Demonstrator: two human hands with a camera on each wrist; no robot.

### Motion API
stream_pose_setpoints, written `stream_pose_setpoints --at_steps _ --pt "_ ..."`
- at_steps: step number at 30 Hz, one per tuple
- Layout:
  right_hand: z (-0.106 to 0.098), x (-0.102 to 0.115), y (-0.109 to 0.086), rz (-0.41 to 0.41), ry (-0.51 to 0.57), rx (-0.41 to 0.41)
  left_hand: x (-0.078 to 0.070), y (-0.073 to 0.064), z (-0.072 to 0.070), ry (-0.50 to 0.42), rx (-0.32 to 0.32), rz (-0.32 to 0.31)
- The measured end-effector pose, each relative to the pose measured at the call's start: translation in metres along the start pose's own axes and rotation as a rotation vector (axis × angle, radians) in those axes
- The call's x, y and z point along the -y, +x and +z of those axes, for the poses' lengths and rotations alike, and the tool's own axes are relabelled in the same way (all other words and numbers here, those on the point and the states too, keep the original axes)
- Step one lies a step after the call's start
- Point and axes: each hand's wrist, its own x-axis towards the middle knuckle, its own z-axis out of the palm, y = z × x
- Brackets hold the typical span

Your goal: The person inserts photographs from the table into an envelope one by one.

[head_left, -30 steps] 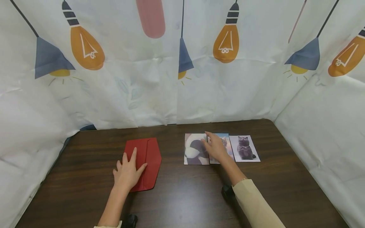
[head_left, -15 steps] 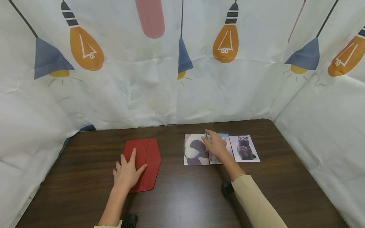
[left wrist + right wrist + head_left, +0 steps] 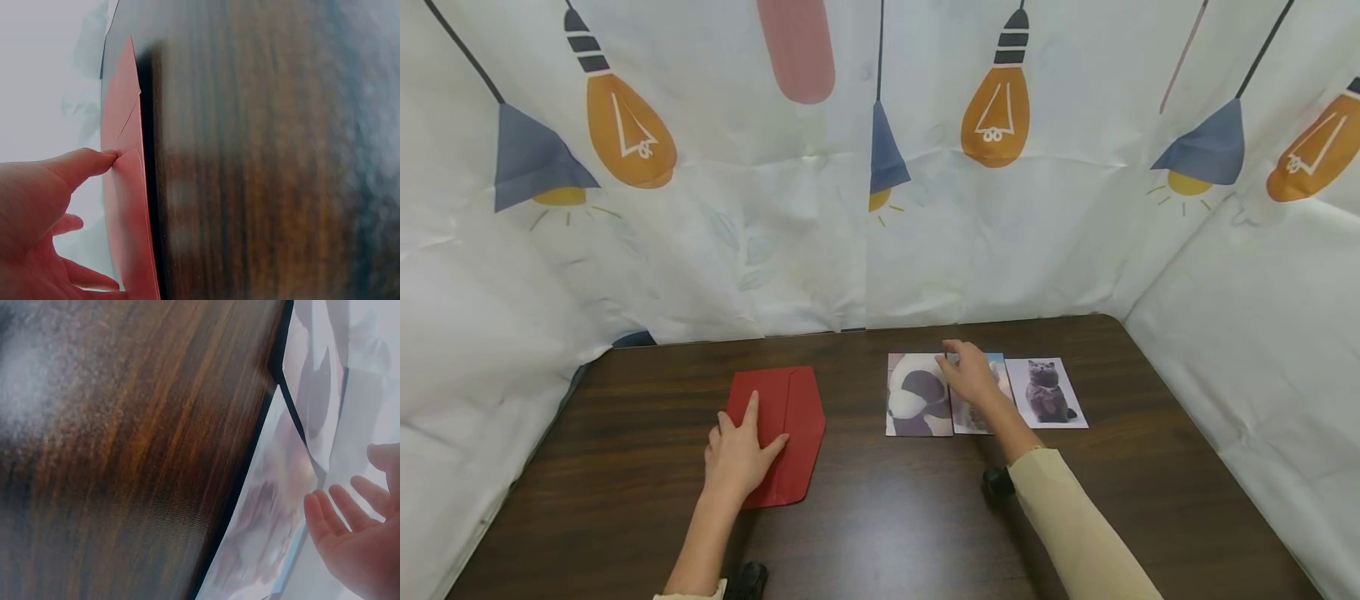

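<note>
A red envelope [image 3: 797,433] lies on the table at left, its pointed flap side to the right. My left hand [image 3: 735,454] rests on it with fingers spread, and the thumb touches the surface near the flap line in the left wrist view. Three picture cards lie in a row at right: a black-and-white one [image 3: 917,404], a middle one [image 3: 970,417] partly hidden by my hand, and a grey cat card [image 3: 1045,396]. My right hand [image 3: 972,375] hovers over the middle card. In the right wrist view its loosely bent fingers [image 3: 340,515] hold nothing.
The dark wooden table [image 3: 865,533] ends at a white cloth backdrop [image 3: 760,250] printed with lamps and bulbs. More cloth [image 3: 1285,333] hangs at the right side. A black strap device [image 3: 997,483] sits at my right wrist, another [image 3: 751,579] at the left.
My right hand has shifted slightly away from me over the middle card. The fingers of my left hand have drawn a little closer together on the envelope. The cards have not moved.
</note>
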Motion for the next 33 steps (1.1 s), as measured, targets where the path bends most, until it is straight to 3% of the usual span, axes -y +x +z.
stream_pose_setpoints --at_steps 26,33 --pt "-0.002 -0.001 0.010 -0.015 -0.036 -0.016 0.003 0.007 -0.004 -0.112 -0.027 -0.059" --pt "-0.003 -0.005 0.013 0.031 -0.036 0.010 0.004 0.012 -0.006 -0.123 -0.027 -0.093"
